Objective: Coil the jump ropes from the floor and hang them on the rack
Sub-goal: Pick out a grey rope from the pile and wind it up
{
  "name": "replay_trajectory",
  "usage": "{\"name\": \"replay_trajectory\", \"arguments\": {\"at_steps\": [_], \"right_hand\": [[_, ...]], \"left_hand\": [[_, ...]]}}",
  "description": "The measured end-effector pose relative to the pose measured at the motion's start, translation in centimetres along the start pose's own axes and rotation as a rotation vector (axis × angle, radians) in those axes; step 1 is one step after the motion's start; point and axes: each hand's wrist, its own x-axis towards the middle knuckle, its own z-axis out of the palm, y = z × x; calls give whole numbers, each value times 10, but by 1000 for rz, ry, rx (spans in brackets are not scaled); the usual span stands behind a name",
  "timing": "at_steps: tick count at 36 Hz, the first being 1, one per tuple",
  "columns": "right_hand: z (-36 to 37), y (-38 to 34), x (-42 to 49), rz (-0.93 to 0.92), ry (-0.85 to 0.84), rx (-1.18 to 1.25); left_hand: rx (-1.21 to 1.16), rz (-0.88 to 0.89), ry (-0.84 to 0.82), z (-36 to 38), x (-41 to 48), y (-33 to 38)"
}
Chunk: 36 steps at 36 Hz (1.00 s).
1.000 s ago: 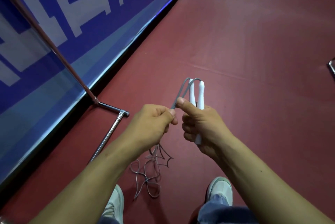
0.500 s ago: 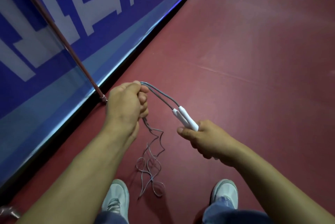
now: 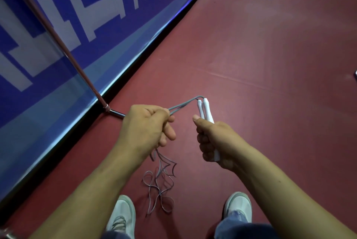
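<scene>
My right hand (image 3: pixel 214 142) grips the two white handles (image 3: pixel 204 109) of a jump rope, held side by side and pointing up and away. Two strands of grey rope (image 3: pixel 181 104) run from the handle tips leftward into my left hand (image 3: pixel 146 128), whose fingers are curled round them. Below my left hand the rest of the rope (image 3: pixel 160 184) hangs down and lies in loose tangled loops on the red floor between my shoes. The chrome rack (image 3: pixel 58 41) shows as a slanted pole at the left, its foot bar (image 3: pixel 116 112) on the floor just left of my left hand.
A blue and white banner wall (image 3: pixel 77 26) runs along the left, meeting the red floor (image 3: pixel 251 55) at a dark strip. My white shoes (image 3: pixel 123 213) stand at the bottom edge. A small metal part (image 3: pixel 355 73) shows at the far right edge.
My left hand has moved right and down, back toward the right hand. My right hand has turned the handles from slanting left to pointing up. The rope span between my hands is shorter.
</scene>
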Motion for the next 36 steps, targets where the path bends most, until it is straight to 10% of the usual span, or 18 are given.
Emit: {"name": "replay_trajectory", "arguments": {"at_steps": [24,36], "right_hand": [[10,-12,-8,-140,-104,356],[17,-11,-7,-108,51,381]], "left_hand": [[371,163,-133,32,-17,-10],[745,517,-178,44,-26,-16]]}}
